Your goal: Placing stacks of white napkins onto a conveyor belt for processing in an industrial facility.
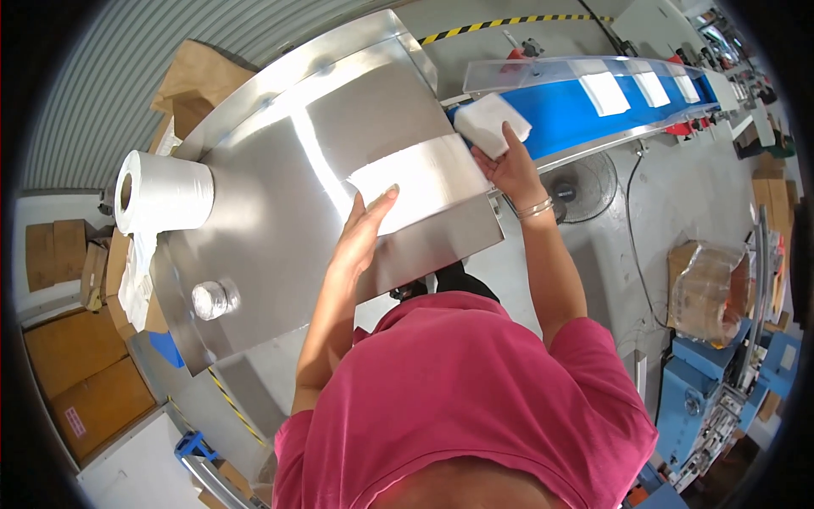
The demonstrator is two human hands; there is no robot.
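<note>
The right hand (509, 165) is closed round a white pad (492, 124) — a flat, soft-looking stack of folded tissue, squarish, its edges slightly rounded — and holds it over the near end of the blue belt (564, 110), just off the bench's far right corner. Gripped from below and behind with the fingers wrapped under it, the pad sits level, which looks like the way to lay it flat on the belt in line with the other white pads (604, 92) spaced along it farther on. The left hand (366, 231) lies flat and open on the steel bench (280, 220), fingers straight and together, thumb out, its tips resting on the near edge of a pale sheet (415, 180) at the bench's right side (whether this is thin tissue or only glare on the metal I cannot tell); pressing down like that would keep a light sheet from sliding. It grips nothing. A big roll (161, 191) of white tissue lies on its side at the bench's left edge, its loose tail hanging over that edge — well apart from both hands. A small shiny round knob (212, 299) stands near the bench's near left corner. A clear guard (543, 72) runs along the belt's far side, and a floor fan (581, 185) sits below the belt, beyond the right wrist.
</note>
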